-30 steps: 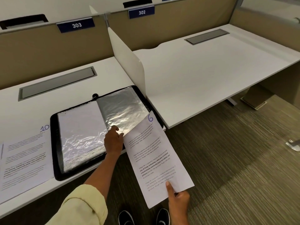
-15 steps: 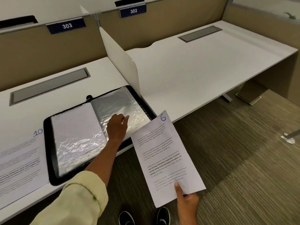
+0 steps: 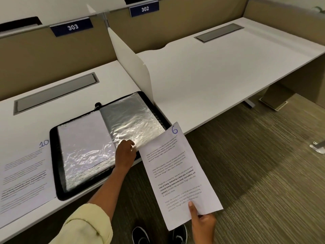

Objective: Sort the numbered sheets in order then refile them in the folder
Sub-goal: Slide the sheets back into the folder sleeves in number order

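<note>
Hands split the work: the left hand [image 3: 125, 154] now pinches the plastic sleeve [image 3: 133, 120] edge it had reached across, while the right hand [image 3: 202, 220] grips sheet 6 [image 3: 177, 173], returned to the folder [image 3: 58, 173] for filing.

You face two white laminate counters [image 3: 219, 71] split by an upright white divider panel [image 3: 133, 67]. Each has a grey rectangular cable hatch [image 3: 56, 92] set flush near a tan back partition [image 3: 44, 55]. Dark blue number plates reading 303 [image 3: 71, 27] and 302 [image 3: 144, 8] sit above. Below lies striped brown carpet [image 3: 255, 164], with your black shoes [image 3: 140, 235] on it.

Pale yellow sleeve [image 3: 88, 224], black shoes [image 3: 140, 235]
</note>
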### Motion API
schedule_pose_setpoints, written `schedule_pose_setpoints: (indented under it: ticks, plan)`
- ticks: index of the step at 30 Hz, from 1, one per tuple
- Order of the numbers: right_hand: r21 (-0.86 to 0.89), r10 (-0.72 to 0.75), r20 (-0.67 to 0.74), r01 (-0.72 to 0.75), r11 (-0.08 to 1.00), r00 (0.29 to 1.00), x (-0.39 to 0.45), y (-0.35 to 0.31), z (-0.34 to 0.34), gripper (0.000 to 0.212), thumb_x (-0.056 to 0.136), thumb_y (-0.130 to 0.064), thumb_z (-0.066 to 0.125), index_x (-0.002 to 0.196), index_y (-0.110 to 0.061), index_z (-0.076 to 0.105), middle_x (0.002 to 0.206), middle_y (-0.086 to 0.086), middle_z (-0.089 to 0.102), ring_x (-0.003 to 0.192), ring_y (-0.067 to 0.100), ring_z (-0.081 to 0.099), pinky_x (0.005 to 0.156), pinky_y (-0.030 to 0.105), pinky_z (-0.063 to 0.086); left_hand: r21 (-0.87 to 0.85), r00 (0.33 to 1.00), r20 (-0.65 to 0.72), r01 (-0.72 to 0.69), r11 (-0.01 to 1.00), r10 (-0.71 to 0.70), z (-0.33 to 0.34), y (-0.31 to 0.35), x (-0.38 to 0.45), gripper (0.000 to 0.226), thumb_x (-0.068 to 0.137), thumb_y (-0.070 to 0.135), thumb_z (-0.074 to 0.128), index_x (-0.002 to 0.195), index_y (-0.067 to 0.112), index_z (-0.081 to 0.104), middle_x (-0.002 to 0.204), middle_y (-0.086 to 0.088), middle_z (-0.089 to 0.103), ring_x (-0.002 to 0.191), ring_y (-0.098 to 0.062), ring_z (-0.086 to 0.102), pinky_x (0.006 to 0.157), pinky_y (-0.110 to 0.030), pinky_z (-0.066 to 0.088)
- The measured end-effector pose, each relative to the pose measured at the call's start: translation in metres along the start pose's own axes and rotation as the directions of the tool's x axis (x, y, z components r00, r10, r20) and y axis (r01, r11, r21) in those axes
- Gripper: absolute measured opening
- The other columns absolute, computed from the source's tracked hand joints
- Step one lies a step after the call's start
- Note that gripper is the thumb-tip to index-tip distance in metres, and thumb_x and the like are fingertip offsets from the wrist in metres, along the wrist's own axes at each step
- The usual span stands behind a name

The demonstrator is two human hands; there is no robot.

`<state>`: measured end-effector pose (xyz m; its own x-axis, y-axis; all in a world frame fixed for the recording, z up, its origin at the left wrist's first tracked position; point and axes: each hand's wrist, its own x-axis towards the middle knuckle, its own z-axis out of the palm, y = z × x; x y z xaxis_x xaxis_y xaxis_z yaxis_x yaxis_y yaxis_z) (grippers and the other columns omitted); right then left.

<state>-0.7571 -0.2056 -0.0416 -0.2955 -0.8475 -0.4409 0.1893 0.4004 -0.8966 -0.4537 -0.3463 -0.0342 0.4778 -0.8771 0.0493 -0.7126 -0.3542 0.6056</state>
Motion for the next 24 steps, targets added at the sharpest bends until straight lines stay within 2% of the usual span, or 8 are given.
schedule_pose_setpoints:
  ticks: [2, 3, 6, 8, 11, 15, 18, 24]
  plan:
    - [-0.004, 0.006, 0.011, -0.006, 1.0, 1.0, -0.005, -0.001, 0.005, 0.073, 0.039, -0.077, 0.084, 0.087, -0.023, 0.07, 0.079, -0.018, 0.075, 0.083, 0.002, 0.072, 0.062, 0.011, 0.054, -0.03, 1.0, 0.003, 0.03, 0.999, -0.03, -0.004, -0.004, -0.002, 0.015, 0.084, 0.002, 0.064, 0.097, 0.008, 0.069, 0.094, -0.007, 0.062, 0.084, -0.022, 0.057, 0.075, -0.032, 0.043]
    - [-0.002, 0.014, -0.001, -0.014, 1.0, 1.0, -0.007, -0.002, 0.007, 0.077, 0.038, -0.078, 0.082, 0.088, -0.02, 0.071, 0.079, -0.02, 0.075, 0.08, -0.003, 0.071, 0.063, 0.01, 0.054, -0.046, 1.0, -0.001, 0.029, 0.999, -0.029, -0.006, -0.005, -0.003, 0.015, 0.084, 0.001, 0.065, 0.097, 0.007, 0.07, 0.094, -0.007, 0.063, 0.085, -0.022, 0.058, 0.076, -0.033, 0.046]
    - [-0.073, 0.038, 0.027, -0.036, 0.997, 0.999, -0.007, 0.003, 0.012, 0.041, 0.072, -0.028, 0.085, 0.1, 0.0, 0.073, 0.078, -0.013, 0.073, 0.078, 0.003, 0.071, 0.061, 0.009, 0.053, -0.061, 1.0, -0.027, 0.007, 0.998, -0.009, -0.011, -0.007, -0.006, 0.017, 0.082, -0.003, 0.066, 0.095, 0.006, 0.073, 0.092, -0.009, 0.066, 0.083, -0.02, 0.06, 0.079, -0.033, 0.05]
    - [-0.177, 0.049, 0.03, -0.043, 0.983, 0.998, -0.007, 0.006, 0.016, 0.021, 0.081, -0.009, 0.078, 0.101, -0.003, 0.072, 0.084, -0.01, 0.07, 0.085, 0.013, 0.069, 0.064, 0.014, 0.056, -0.087, 0.998, -0.058, -0.011, 0.996, 0.006, -0.013, -0.008, -0.007, 0.02, 0.08, -0.008, 0.066, 0.093, 0.005, 0.074, 0.091, -0.01, 0.069, 0.083, -0.021, 0.063, 0.078, -0.032, 0.051]
    - [-0.236, 0.043, 0.027, -0.036, 0.971, 0.999, -0.015, 0.004, 0.023, 0.019, 0.084, -0.01, 0.076, 0.102, -0.009, 0.071, 0.086, -0.006, 0.069, 0.089, 0.021, 0.068, 0.077, 0.034, 0.056, -0.125, 0.996, -0.084, -0.01, 0.992, -0.001, -0.015, -0.008, -0.007, 0.021, 0.081, -0.009, 0.066, 0.095, 0.004, 0.075, 0.093, -0.01, 0.071, 0.086, -0.023, 0.066, 0.081, -0.034, 0.053]
    - [-0.232, 0.013, 0.033, -0.005, 0.973, 0.999, -0.02, 0.004, 0.029, 0.024, 0.085, -0.008, 0.074, 0.107, 0.002, 0.07, 0.082, -0.006, 0.066, 0.08, 0.012, 0.063, 0.065, 0.016, 0.05, -0.159, 0.993, -0.115, 0.021, 0.987, -0.04, -0.016, -0.001, -0.005, 0.021, 0.084, -0.004, 0.067, 0.101, 0.007, 0.074, 0.098, -0.008, 0.071, 0.091, -0.022, 0.065, 0.085, -0.033, 0.052]
    - [-0.234, 0.01, 0.017, -0.005, 0.972, 1.0, -0.023, 0.004, 0.031, 0.029, 0.085, -0.007, 0.074, 0.111, 0.004, 0.07, 0.083, -0.009, 0.065, 0.084, 0.016, 0.064, 0.072, 0.022, 0.052, -0.149, 0.988, -0.153, 0.007, 0.989, -0.03, -0.017, 0.0, -0.006, 0.022, 0.086, -0.003, 0.066, 0.103, 0.008, 0.074, 0.099, -0.008, 0.07, 0.091, -0.023, 0.066, 0.085, -0.038, 0.053]
    - [-0.238, -0.032, 0.032, 0.039, 0.971, 0.999, -0.033, 0.005, 0.037, 0.032, 0.085, -0.009, 0.074, 0.114, 0.002, 0.07, 0.093, -0.002, 0.07, 0.09, 0.016, 0.066, 0.071, 0.013, 0.049, -0.097, 0.984, -0.175, -0.037, 0.995, 0.019, -0.016, 0.0, -0.011, 0.021, 0.088, 0.0, 0.063, 0.103, 0.011, 0.073, 0.098, -0.005, 0.069, 0.085, -0.022, 0.064, 0.078, -0.039, 0.054]
